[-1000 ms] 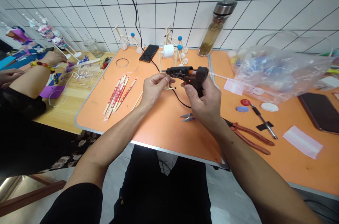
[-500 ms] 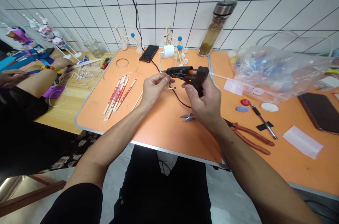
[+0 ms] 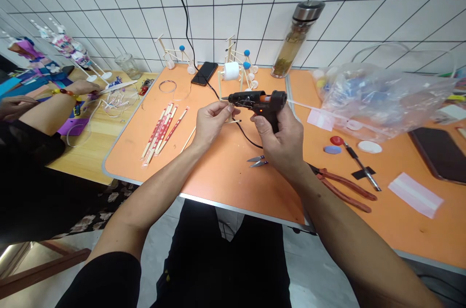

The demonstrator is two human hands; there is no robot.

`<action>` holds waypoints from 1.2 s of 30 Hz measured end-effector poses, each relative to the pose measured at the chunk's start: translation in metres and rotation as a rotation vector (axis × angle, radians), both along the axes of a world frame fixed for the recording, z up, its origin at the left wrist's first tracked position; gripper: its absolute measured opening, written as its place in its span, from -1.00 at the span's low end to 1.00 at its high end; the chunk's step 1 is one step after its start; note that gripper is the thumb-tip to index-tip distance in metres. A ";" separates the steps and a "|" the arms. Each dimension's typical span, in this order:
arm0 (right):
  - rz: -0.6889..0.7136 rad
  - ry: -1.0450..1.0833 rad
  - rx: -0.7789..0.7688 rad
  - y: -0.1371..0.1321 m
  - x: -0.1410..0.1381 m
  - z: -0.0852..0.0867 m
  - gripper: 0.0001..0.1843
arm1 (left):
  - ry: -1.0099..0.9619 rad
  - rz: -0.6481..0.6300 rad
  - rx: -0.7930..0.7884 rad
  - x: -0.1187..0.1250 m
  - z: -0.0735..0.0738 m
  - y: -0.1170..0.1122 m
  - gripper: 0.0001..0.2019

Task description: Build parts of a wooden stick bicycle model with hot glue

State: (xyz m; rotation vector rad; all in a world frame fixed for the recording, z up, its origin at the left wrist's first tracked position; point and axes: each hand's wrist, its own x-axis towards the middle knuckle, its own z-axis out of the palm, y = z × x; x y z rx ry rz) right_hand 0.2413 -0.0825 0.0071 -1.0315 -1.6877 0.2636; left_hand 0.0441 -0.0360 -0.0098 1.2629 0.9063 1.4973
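My right hand (image 3: 286, 140) grips a black hot glue gun (image 3: 255, 99) by its handle, and a small red light glows on it. The gun's nozzle points left, just above the fingertips of my left hand (image 3: 211, 123). Those fingers pinch a thin wooden stick (image 3: 220, 85) that rises beside the nozzle. A short stick with a dark end (image 3: 236, 121) pokes out under the gun; whether it joins the held one is hidden. Behind the gun stands a stick figure with a white roll (image 3: 231, 71) and blue balls. Small snips (image 3: 257, 161) lie below my right hand.
Wrapped chopsticks (image 3: 163, 133) lie left. Red-handled pliers (image 3: 345, 189), a pen (image 3: 362, 167) and a clear plastic bag (image 3: 382, 94) are right. A tea bottle (image 3: 298, 38) and phone (image 3: 205, 73) stand and lie behind. Another person's hand (image 3: 85, 87) works at the left table.
Hardly anything differs: both my hands and the glue gun hold their place. The other person's arm at the left has shifted slightly.
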 end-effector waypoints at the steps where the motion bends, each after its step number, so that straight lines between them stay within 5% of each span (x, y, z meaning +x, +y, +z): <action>1: 0.002 0.000 0.000 0.000 0.000 0.000 -0.58 | 0.004 0.001 0.000 0.000 0.000 0.000 -0.47; 36: 0.111 0.062 -0.046 -0.001 -0.002 0.000 -0.58 | -0.004 0.021 -0.027 -0.001 -0.002 0.003 -0.55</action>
